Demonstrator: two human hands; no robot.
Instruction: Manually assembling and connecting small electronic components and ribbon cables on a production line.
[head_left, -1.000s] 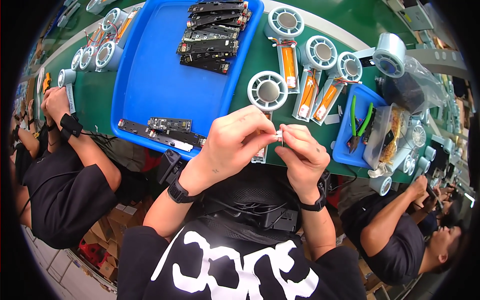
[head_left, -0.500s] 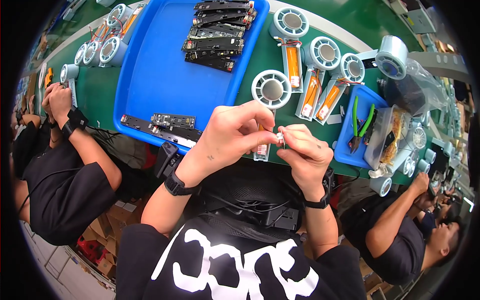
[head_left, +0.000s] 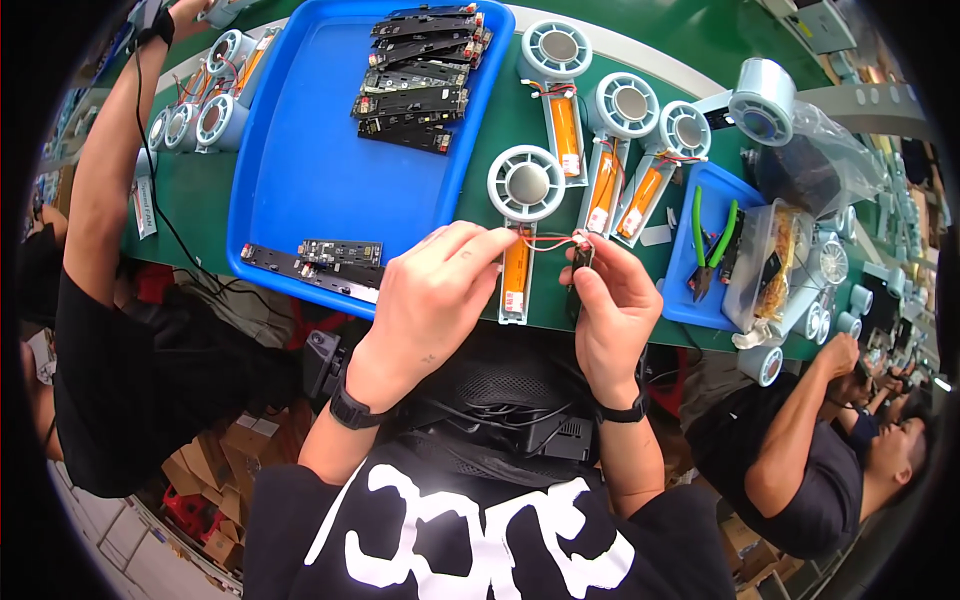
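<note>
Directly before me lies a pale blue handheld fan [head_left: 525,183], its round head away from me and its open handle showing an orange battery [head_left: 515,270]. My left hand [head_left: 430,300] is closed at the fan's neck, pinching thin red and white wires [head_left: 550,240]. These wires run across to a small connector at the top end of a dark narrow circuit board [head_left: 579,285]. Upright between the thumb and fingers of my right hand [head_left: 615,310], the board stands just right of the fan handle. My fingers partly hide the connector and the board.
A large blue tray [head_left: 330,130] holds several black circuit boards [head_left: 415,75]. More fans [head_left: 627,105] lie behind and right. Green-handled cutters [head_left: 712,240] rest in a small blue tray beside a clear plastic box [head_left: 765,270]. Co-workers sit on both sides; the left one's arm reaches forward.
My hands have moved apart, and the wires now stretch between them. The circuit board has come into view in my right hand. The left co-worker's arm has reached farther forward.
</note>
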